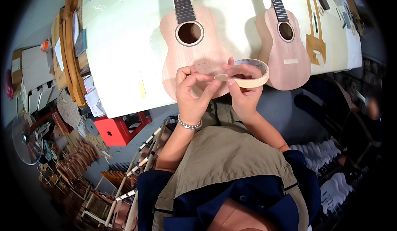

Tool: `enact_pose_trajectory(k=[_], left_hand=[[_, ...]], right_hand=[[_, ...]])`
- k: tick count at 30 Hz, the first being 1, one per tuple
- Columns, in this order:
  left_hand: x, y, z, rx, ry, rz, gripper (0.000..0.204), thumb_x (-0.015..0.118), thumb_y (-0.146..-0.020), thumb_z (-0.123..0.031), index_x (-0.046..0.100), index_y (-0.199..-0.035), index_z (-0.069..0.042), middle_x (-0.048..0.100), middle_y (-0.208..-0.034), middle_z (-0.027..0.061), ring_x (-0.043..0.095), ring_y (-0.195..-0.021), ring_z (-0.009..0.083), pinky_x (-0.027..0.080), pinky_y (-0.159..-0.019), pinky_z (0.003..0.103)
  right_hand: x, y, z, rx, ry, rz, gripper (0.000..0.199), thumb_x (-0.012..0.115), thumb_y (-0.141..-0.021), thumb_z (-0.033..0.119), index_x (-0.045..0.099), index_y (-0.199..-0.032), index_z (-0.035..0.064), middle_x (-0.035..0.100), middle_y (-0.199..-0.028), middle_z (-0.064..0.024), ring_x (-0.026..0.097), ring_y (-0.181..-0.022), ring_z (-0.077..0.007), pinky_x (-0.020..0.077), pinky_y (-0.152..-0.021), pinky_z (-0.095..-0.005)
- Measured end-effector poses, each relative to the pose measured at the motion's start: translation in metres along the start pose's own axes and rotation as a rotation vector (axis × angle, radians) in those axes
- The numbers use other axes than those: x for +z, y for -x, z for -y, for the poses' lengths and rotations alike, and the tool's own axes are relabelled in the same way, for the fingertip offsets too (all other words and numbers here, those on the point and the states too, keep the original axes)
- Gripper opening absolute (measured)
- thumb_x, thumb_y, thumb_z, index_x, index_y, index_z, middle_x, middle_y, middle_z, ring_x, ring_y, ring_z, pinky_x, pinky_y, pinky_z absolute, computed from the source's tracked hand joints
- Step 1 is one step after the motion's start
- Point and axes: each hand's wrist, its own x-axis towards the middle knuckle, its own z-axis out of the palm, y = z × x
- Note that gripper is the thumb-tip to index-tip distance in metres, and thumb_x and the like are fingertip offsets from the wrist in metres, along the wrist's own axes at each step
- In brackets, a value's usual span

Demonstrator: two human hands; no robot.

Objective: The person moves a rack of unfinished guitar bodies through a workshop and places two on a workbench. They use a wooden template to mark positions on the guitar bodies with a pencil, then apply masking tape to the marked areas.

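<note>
A roll of cream masking tape [261, 81] is in my right hand [245, 95], with fingers through its core and the thumb against its near side. Facing it, my left hand [191, 91] pinches the short free end of the tape [221, 77] between thumb and forefinger. Both hands are over the lower body of an unfinished wooden ukulele [178, 53]. Faint lines mark its top below the sound hole. To the right lies a second bare-wood ukulele [285, 46], with a pale strip [291, 61] across its top.
The ukuleles lie on a pale-covered table [120, 57]. A small yellow strip [142, 89] is near its front edge. A red stool [111, 131] and a rod-framed rack [132, 171] are at the left. A brown template [316, 44] lies at right; another person [359, 123] is beyond.
</note>
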Motion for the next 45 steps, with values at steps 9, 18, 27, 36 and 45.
enact_pose_trajectory(k=[9,18,27,36,45], left_hand=[[-0.034,0.000,0.026,-0.097,-0.237,-0.059,0.017,0.076,-0.066,-0.014,0.064,-0.068,-0.003,0.047,-0.081,0.0046,0.045,-0.078,0.0184,0.037,-0.071,0.028],[-0.032,-0.024,0.052,0.077,-0.603,-0.136,0.017,0.077,-0.061,-0.015,0.063,-0.063,-0.005,0.049,-0.077,0.0051,0.046,-0.077,0.0215,0.039,-0.066,0.032],[-0.029,-0.026,0.049,0.083,-0.659,-0.131,0.017,0.078,-0.060,-0.014,0.064,-0.062,-0.005,0.048,-0.077,0.0054,0.046,-0.078,0.0208,0.040,-0.066,0.031],[-0.023,-0.006,0.050,0.278,-0.869,-0.080,0.037,0.065,-0.074,-0.014,0.060,-0.111,-0.020,0.043,-0.118,0.0128,0.040,-0.110,0.0266,0.028,-0.094,0.045],[-0.095,0.013,0.087,-0.184,-1.073,-0.153,0.040,0.043,-0.091,-0.037,0.053,-0.123,-0.016,0.036,-0.124,0.0171,0.032,-0.116,0.0334,0.025,-0.099,0.048]], right_hand=[[-0.027,-0.013,0.002,0.072,0.497,0.051,0.040,0.059,-0.078,0.005,0.055,-0.116,0.0150,0.062,-0.091,0.0004,0.053,-0.107,-0.0222,0.0168,-0.105,-0.0466],[-0.026,-0.026,-0.038,-0.298,1.363,0.145,0.052,0.063,-0.070,0.004,0.056,-0.119,0.0212,0.061,-0.085,0.0023,0.058,-0.091,-0.0171,0.0090,-0.107,-0.0493],[-0.026,-0.025,-0.044,-0.338,1.388,0.138,0.058,0.064,-0.063,-0.001,0.058,-0.115,0.0237,0.057,-0.083,0.0034,0.058,-0.085,-0.0150,0.0129,-0.106,-0.0480],[-0.028,-0.025,-0.047,-0.343,1.418,0.141,0.051,0.062,-0.063,-0.001,0.061,-0.107,0.0235,0.056,-0.085,0.0040,0.057,-0.084,-0.0150,0.0169,-0.105,-0.0487],[-0.029,-0.026,-0.045,-0.292,1.404,0.156,0.043,0.060,-0.066,-0.001,0.063,-0.102,0.0219,0.056,-0.088,0.0029,0.056,-0.085,-0.0162,0.0204,-0.103,-0.0497]])
